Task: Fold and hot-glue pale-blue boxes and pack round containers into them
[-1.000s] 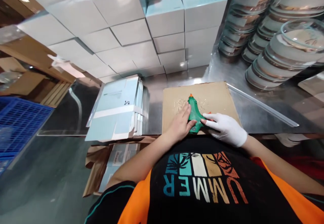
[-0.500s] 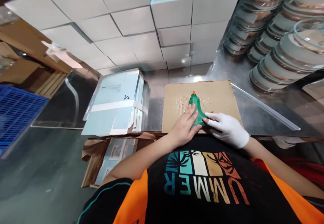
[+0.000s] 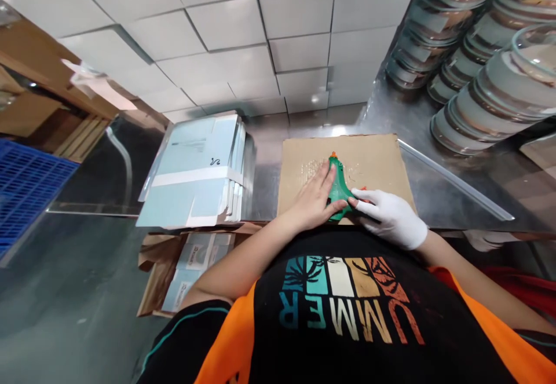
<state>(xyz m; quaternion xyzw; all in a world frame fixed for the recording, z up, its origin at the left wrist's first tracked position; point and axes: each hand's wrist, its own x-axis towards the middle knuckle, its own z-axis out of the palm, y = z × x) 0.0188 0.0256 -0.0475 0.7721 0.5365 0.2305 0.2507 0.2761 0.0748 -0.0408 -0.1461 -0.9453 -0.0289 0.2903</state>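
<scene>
The green glue gun (image 3: 337,184) lies flat on its side on a brown cardboard sheet (image 3: 382,161), its orange nozzle tip pointing away from the person. Its body is slim toward the nozzle and widens toward the handle end, which lies nearest the person. It sits between the two hands: the bare left hand (image 3: 313,201) rests flat along its left side, fingers stretched beside the barrel, while the white-gloved right hand (image 3: 391,217) touches the handle end from the right with its fingertips. A bit of orange shows at the gun's right side, just by the gloved fingers. A patch of dried glue specks lies on the cardboard, just beyond the left hand's fingertips.
</scene>
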